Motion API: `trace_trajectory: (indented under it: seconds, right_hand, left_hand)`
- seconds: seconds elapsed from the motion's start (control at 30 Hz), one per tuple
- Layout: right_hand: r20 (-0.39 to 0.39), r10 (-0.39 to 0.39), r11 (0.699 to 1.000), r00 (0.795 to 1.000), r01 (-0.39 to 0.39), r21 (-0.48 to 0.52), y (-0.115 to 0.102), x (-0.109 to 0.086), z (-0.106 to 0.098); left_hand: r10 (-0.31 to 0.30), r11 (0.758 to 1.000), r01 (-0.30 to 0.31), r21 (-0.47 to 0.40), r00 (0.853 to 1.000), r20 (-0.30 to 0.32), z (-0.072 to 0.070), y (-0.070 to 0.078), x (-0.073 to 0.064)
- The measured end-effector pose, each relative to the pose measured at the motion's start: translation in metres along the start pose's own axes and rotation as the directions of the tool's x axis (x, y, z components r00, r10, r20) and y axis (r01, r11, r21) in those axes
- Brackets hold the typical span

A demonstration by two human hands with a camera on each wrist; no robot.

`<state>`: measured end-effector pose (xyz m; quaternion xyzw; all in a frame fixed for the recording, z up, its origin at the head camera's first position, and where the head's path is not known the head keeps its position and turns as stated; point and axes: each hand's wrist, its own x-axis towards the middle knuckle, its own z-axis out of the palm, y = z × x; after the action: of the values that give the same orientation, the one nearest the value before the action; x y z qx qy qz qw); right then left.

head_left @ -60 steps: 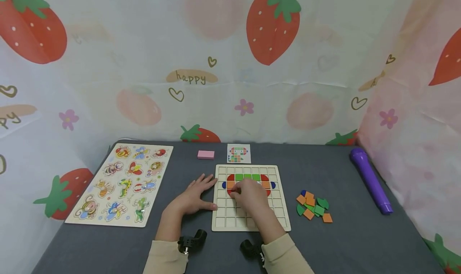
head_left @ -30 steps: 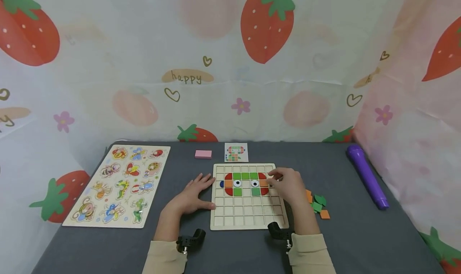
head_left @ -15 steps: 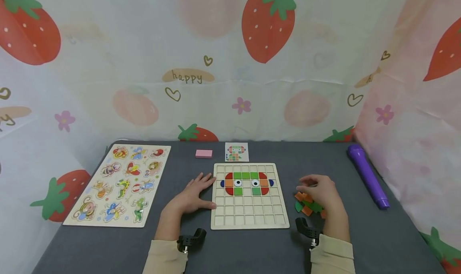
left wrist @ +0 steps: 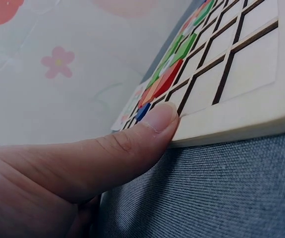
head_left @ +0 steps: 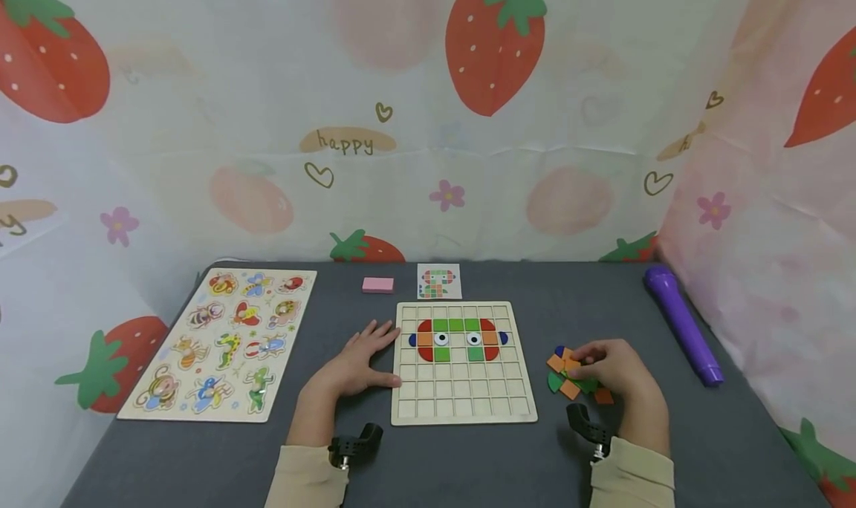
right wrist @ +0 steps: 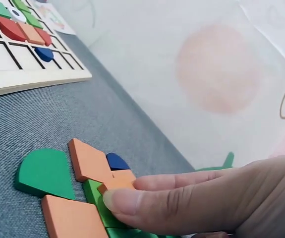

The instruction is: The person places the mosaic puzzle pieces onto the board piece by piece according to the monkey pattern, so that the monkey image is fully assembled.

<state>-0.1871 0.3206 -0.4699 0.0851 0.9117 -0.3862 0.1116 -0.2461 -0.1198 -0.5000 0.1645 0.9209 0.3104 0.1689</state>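
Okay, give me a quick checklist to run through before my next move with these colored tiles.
1. Grid board lying flat: ok.
2. Left hand at the board: ok, thumb touching its left edge.
3. Right hand on a tile: looks ok, thumb and finger pinching an orange tile at the pile.
4. Picture card in open view: ok, uncovered just beyond the board.
5. Pattern complete: not ok, the card shows pieces lower down, but the board's rows nearest you are bare.
6. Exact cell for that tile: cannot tell, the card's print is too small here.
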Motion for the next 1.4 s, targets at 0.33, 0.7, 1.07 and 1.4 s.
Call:
trace_trajectory:
  seconds: [0.33,0.7,1.07,1.4]
  right_hand:
    - [-0.047,-0.034,0.999,0.998,0.034,-0.017,-0.008,0.0,0.004]
    - [-0.094,-0.071,0.995,0.993,0.077,0.058,-0.04,0.008,0.026]
    - [-0.005,-0.185,0.965,0.983,0.182,0.186,-0.065,0.022,0.068]
    - [0.081,-0.283,0.948,0.956,0.266,0.174,-0.1,0.026,0.119]
  left_hand:
    - [0.004,1.0,-0.004,-0.007,1.0,0.006,0.0,0.0,-0.001]
    - [0.004,1.0,-0.004,-0.015,1.0,-0.005,-0.001,0.0,-0.002]
    - [0.012,1.0,-0.012,-0.01,1.0,0.002,-0.001,0.0,-0.001]
    - [0.008,1.0,-0.008,-0.012,1.0,0.005,-0.002,0.0,-0.001]
